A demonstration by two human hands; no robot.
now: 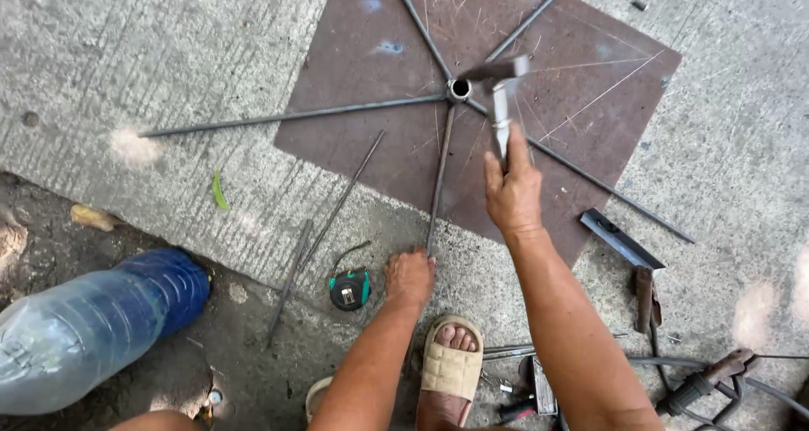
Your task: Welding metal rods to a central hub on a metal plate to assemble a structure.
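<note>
We are gripping a hammer (499,94) in our right hand (512,193), while our left hand (409,276) is pressing closed on the near end of a rod (440,178).

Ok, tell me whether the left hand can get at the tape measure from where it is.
Probably yes. The left hand rests on the end of a thin rod, and the tape measure lies just beside it on the ground with nothing between them.

One head-worn camera looks steeply down (close) at the ground.
</note>
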